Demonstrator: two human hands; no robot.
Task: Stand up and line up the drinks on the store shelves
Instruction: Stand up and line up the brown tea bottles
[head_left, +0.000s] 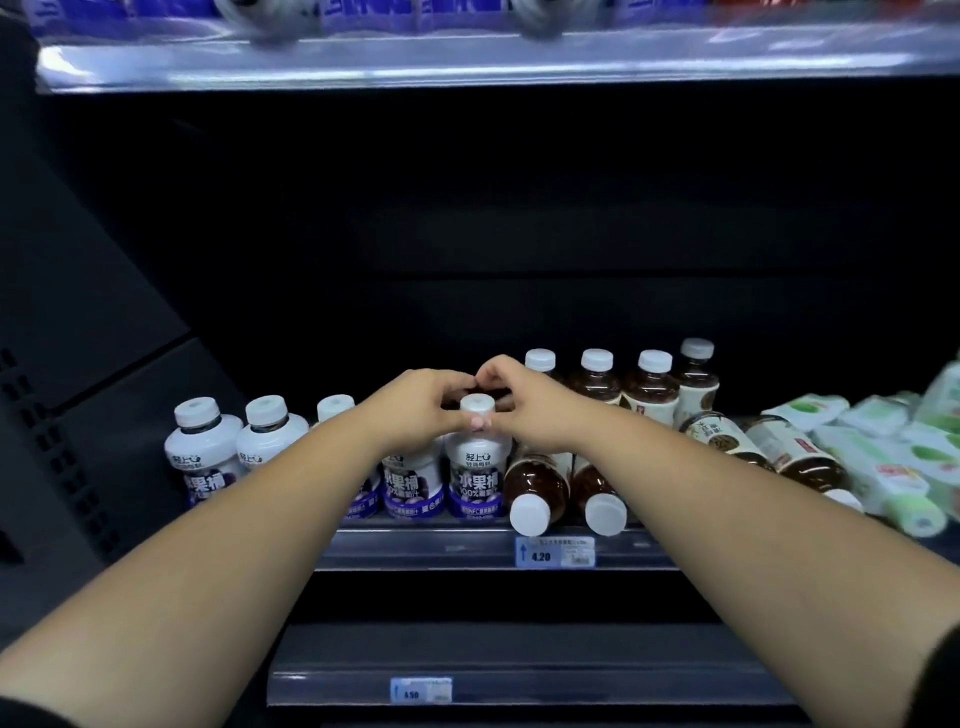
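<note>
Middle of the frame: both arms stretched toward the middle shelf (467, 543). Left hand (415, 402) and right hand (519, 400) curled in from either side around the neck of an upright purple-label bottle (475, 467), fingertips (480, 422) touching it just under its white cap (grip looks light, fingers bent but not fully closed). Standing at the shelf's front edge, centre of the frame, last in a row of matching bottles (234, 452) running off to the left. Just right of it, two brown tea bottles (535, 486) lying down, caps pointing over the shelf edge. Behind those, four more brown bottles (623, 384) standing in a row at centre right. Further right, two more (769, 447) toppled, beside a heap of green-and-white pouches (893, 452) at the right edge. Price tag (555, 552) reading 4.20 on the shelf lip below the lying bottles; another tag (421, 690) lower down.
</note>
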